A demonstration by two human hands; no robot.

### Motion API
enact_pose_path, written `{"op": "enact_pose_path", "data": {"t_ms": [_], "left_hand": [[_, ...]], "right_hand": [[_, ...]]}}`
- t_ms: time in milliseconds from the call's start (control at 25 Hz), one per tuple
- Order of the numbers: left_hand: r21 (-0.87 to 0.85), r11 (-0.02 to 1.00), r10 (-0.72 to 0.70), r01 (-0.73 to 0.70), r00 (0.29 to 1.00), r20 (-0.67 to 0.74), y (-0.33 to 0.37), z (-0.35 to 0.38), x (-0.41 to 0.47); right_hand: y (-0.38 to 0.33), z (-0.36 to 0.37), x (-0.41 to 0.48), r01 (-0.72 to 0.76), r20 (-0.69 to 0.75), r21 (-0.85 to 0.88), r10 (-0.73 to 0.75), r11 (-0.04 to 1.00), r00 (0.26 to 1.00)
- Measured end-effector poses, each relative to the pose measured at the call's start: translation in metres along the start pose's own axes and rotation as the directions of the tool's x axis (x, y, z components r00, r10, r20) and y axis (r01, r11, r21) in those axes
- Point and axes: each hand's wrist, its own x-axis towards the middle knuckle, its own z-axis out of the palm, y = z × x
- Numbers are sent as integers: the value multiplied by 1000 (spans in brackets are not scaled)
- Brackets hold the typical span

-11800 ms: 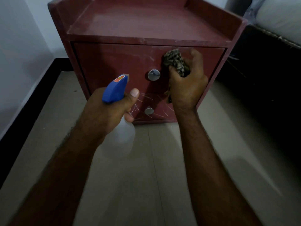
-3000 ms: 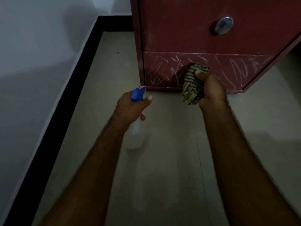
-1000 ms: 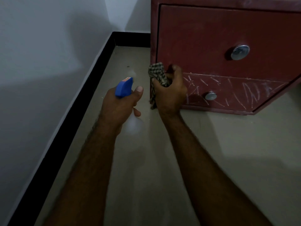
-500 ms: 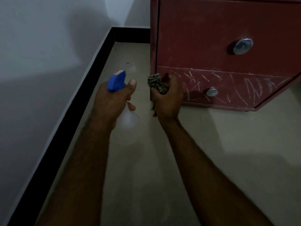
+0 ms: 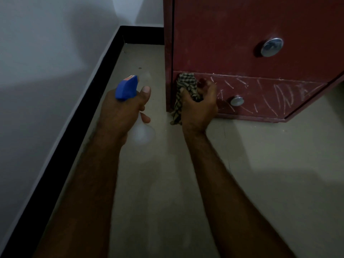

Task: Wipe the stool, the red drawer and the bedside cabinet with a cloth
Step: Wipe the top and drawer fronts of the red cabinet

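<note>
– Right hand (image 5: 200, 107) is bunched round the cloth (image 5: 186, 84) and presses the wad against the left end of the red drawer (image 5: 270, 97), the lower one, right at the corner of the bedside cabinet (image 5: 214, 34). A loose tail of cloth hangs down towards the floor (image 5: 279, 164).

– How will the cloth handle?

– Soft and light, I'd say; it takes whatever shape the fingers give it. Wadded like this it makes a firm pad for rubbing, but the tail may drag and pick up dust. Better to gather it into the palm.

– And the drawer?

– Stiff flat board, covered in pale scratchy marks (image 5: 284, 97), and it looks closed. Pressing on it should be safe. The cabinet seems heavy enough not to slide, though that's a guess. The small knob (image 5: 237, 101) sits just right of the hand, so the cloth must work round it. That's also the place to take hold if the drawer needs pulling out.

– The other hand?

– Left hand (image 5: 122, 108) is wrapped round the neck of a spray bottle (image 5: 126, 87), blue head up and thumb raised beside it, held above the floor a little left of the cabinet, not touching it. The clear plastic body is probably light, and slippery when wet.

– Around that?

– A larger knob (image 5: 271, 47) on the front above, and a white wall (image 5: 46, 43) with black skirting (image 5: 74, 127) on the left. No stool in view.
</note>
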Motion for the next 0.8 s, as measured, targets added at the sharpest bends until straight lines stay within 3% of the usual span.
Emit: {"op": "enact_pose_path", "data": {"t_ms": [240,440,600,800], "left_hand": [[15,1000,-7,7,1000,3,0,5,-1],[20,1000,4,-4,1000,14,4,6,-4],[28,1000,7,-8,1000,29,7,7,-5],[30,999,20,-22,998,53,15,12,-11]], "right_hand": [[-20,15,3,39,-44,10,-39,999,998],[-6,8,-3,-62,10,-6,62,998,998],[-16,0,10,-27,-15,31,27,999,1000],[-7,-28,26,-150,-101,99,160,984,982]]}}
